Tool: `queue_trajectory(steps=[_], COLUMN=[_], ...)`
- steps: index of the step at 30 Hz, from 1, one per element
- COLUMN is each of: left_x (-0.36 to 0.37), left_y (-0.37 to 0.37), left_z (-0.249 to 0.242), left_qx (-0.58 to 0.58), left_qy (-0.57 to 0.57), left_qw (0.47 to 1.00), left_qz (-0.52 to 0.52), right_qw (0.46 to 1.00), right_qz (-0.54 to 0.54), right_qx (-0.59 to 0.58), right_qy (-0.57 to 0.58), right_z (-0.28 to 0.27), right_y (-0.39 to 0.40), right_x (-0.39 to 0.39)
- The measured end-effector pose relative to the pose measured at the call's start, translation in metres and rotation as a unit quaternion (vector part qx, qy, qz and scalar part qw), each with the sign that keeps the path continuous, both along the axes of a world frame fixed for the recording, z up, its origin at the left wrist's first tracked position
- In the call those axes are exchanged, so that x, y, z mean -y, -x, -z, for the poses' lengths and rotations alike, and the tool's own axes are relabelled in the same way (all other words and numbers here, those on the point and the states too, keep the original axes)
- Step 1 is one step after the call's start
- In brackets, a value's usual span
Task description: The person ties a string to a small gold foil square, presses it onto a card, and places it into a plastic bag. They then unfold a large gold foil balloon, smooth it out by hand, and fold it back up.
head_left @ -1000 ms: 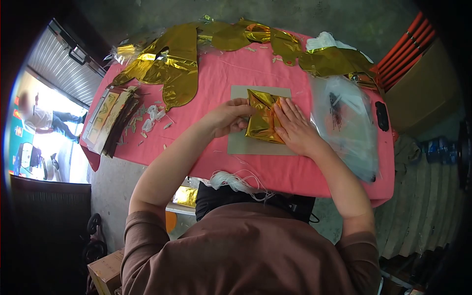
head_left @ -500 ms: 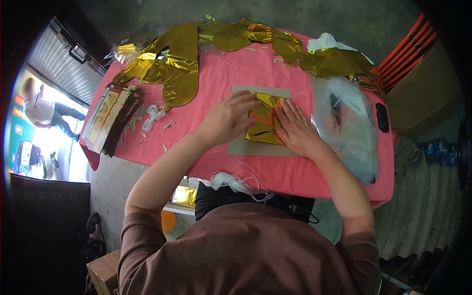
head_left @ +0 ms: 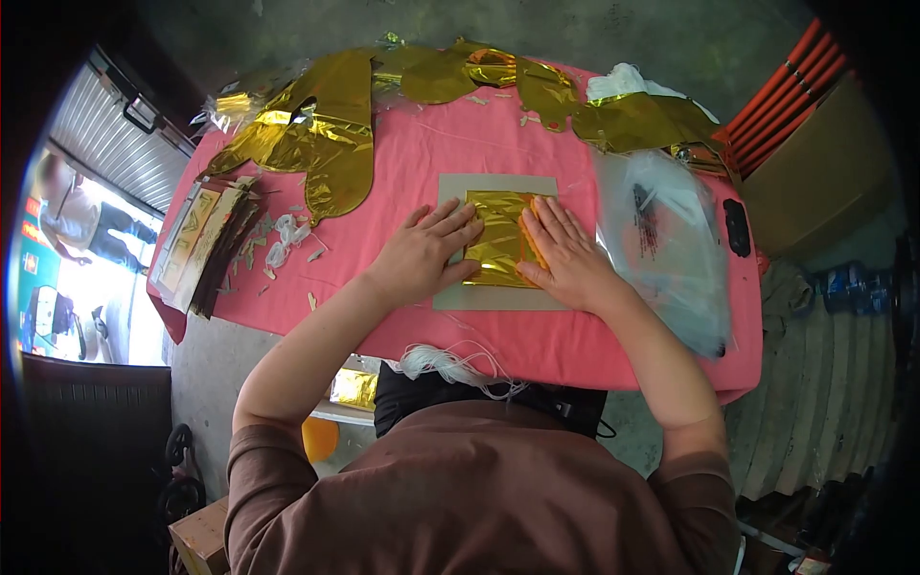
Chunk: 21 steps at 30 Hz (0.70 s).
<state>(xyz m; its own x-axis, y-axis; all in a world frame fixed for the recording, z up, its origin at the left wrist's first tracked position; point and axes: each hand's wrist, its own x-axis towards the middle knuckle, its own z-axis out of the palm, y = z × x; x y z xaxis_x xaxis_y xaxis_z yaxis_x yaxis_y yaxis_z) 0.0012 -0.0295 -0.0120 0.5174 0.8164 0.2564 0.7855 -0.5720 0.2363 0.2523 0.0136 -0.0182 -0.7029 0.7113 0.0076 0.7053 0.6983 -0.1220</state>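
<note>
A folded sheet of gold foil [head_left: 500,235] lies on a grey-green board [head_left: 498,182] near the front of the pink-covered table. My left hand [head_left: 426,247] rests with outstretched fingers along the foil's left edge. On the opposite edge, my right hand [head_left: 567,257] lies flat, fingers extended. An orange strip [head_left: 533,251] shows beside the right fingers; part of it is hidden beneath them. Both palms face down, and neither hand grips anything.
Large gold foil shapes [head_left: 335,125] spread along the far edge of the table. A stack of printed cards [head_left: 206,240] and white string [head_left: 286,240] sit at left. Clear plastic bags [head_left: 671,259] lie at right. A hank of white thread [head_left: 446,362] hangs at the near edge.
My left hand has come down from above the foil and moved left, now flat on its left edge. My right hand stays on the right side. The view has shifted slightly.
</note>
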Motion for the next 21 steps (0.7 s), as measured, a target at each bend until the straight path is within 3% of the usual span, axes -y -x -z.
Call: queue_trajectory(steps=[6, 9, 14, 21], left_x=[-0.007, -0.017, -0.02, -0.02], left_y=[-0.003, -0.017, -0.022, -0.02], left_z=[-0.023, -0.029, 0.006, 0.01], left_qx=[-0.013, -0.029, -0.016, -0.053], left_qy=[0.079, 0.039, 0.01, 0.029], left_qw=[0.997, 0.999, 1.0, 0.998], left_qz=[-0.009, -0.011, 0.024, 0.023], right_qw=[1.0, 1.0, 1.0, 1.0], right_qz=[-0.004, -0.003, -0.004, -0.002], right_qx=[-0.003, 0.006, 0.003, -0.029], right_qy=[-0.004, -0.001, -0.011, 0.011], right_z=[-0.001, -0.003, 0.001, 0.006], right_y=[0.001, 0.001, 0.0, -0.005], right_x=[0.0, 0.0, 0.0, -0.006])
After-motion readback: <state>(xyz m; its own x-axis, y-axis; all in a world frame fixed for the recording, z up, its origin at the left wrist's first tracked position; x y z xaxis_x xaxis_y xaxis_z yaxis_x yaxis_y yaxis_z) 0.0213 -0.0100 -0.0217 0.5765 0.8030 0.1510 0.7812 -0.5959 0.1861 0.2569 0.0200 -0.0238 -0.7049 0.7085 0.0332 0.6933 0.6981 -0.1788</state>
